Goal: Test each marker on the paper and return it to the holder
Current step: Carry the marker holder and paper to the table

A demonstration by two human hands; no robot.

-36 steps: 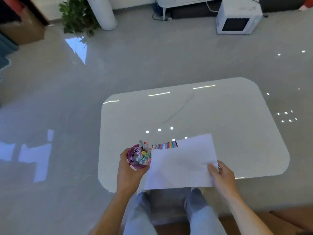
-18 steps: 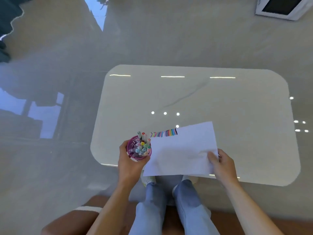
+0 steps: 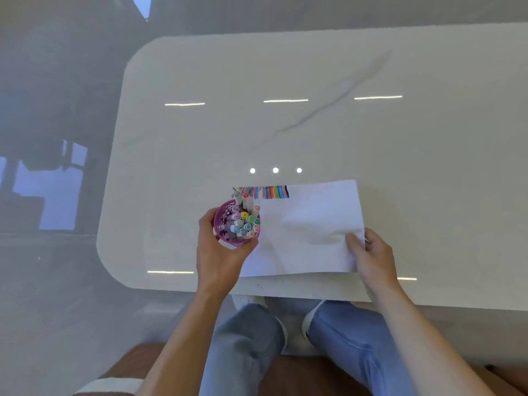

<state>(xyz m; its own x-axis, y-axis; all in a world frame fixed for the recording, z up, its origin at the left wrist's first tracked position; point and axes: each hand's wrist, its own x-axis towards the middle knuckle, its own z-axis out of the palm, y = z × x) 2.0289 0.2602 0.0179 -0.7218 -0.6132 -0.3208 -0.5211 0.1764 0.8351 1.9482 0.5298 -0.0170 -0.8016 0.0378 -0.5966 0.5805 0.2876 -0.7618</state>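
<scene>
Gripping pink holder w/ markers: left hand, fingers curled round it; right hand fingers pinch paper edge, nr surface front

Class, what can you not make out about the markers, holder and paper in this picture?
All in the head view:
- Barrels of the markers, hidden inside the pink holder; only caps show.
- Left edge of the paper, behind the holder and left hand.
- Paper's lower right edge, covered by the right hand.
- Leftmost test strokes, behind tall markers.
</scene>
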